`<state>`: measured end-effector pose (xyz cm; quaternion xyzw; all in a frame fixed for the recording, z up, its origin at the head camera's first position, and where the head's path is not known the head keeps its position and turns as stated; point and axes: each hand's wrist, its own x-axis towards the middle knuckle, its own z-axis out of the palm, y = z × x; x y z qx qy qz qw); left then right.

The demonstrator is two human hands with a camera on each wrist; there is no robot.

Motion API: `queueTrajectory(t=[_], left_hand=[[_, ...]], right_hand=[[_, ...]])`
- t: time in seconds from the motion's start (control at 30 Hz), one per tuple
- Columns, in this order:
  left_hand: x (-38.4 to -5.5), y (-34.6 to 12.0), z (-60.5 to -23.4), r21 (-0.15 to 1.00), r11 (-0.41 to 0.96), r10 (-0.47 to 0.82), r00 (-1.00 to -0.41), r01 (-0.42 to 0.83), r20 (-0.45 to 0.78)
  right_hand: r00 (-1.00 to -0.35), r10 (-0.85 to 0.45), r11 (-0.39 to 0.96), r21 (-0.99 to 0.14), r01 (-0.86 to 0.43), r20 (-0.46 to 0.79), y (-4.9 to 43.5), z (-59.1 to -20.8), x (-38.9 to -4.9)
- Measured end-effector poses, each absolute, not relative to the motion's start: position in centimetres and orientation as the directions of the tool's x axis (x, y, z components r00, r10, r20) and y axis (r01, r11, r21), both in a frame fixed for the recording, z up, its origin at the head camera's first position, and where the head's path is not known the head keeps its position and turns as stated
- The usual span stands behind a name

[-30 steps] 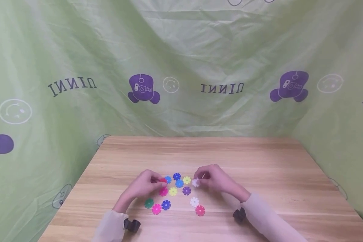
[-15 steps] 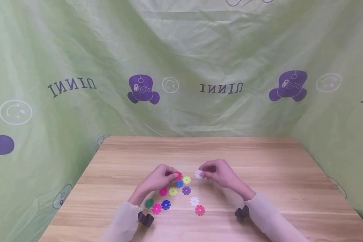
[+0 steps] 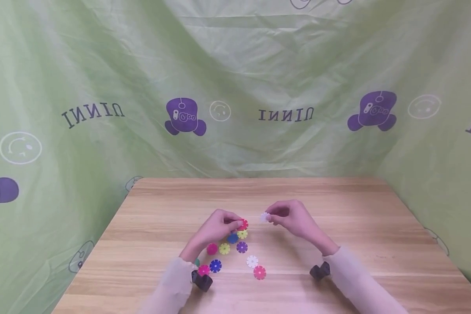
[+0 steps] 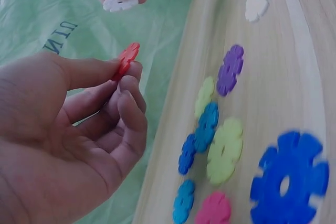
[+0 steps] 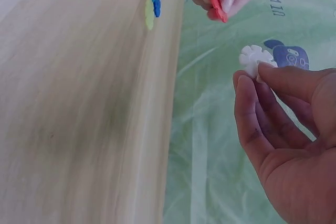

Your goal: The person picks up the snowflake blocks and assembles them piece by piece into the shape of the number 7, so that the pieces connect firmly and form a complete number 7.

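My left hand point(image 3: 218, 226) pinches a red notched snowflake disc point(image 3: 243, 224) between thumb and fingers. In the left wrist view this red disc point(image 4: 127, 59) stands tilted at the thumb tip. Opposite it, my right hand point(image 3: 295, 219) pinches a white snowflake disc point(image 3: 264, 217) by its edge, and the right wrist view shows the white disc point(image 5: 254, 59) face-on. A gap separates the two pieces, both held above the table. Below the left hand lie a yellow disc point(image 3: 242, 234) and a light blue disc point(image 3: 232, 238), the latter partly covered.
Several more discs lie on the wooden table point(image 3: 337, 270): purple point(image 3: 241, 247), white point(image 3: 252, 261), red-pink point(image 3: 259, 272), dark blue point(image 3: 215, 265), yellow point(image 3: 224, 248) and pink point(image 3: 212, 249). A green one is mostly behind the left wrist. Green cloth point(image 3: 235, 144) surrounds the table.
My left hand has carried the red disc right and away from me, across the blue and yellow pieces. My right hand has raised the white disc up and slightly right.
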<state>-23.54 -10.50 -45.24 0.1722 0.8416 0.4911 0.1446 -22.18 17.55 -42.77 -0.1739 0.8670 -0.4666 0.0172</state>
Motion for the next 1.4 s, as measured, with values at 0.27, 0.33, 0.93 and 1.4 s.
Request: queueTrajectory(t=[0.27,0.33,0.93,1.4], left_hand=[[-23.9,-9.0,-45.6,0.926,0.371,0.387,-0.917,0.062,-0.093],[-23.9,-8.6,-45.5,0.929,0.366,0.382,-0.92,0.06,-0.091],[-23.5,-6.9,-45.2,0.948,0.316,0.401,-0.909,0.024,-0.111],[-23.8,-5.8,-45.1,0.958,0.288,0.359,-0.928,0.003,-0.105]], right_hand=[[-0.942,-0.311,0.478,-0.836,-0.269,0.125,18.1,-43.2,-22.2],[-0.941,-0.311,0.474,-0.837,-0.274,0.132,18.2,-43.3,-22.2],[-0.951,-0.281,0.468,-0.846,-0.256,0.132,18.0,-43.8,-21.9],[-0.948,-0.28,0.499,-0.821,-0.278,0.151,17.7,-43.5,-22.1]])
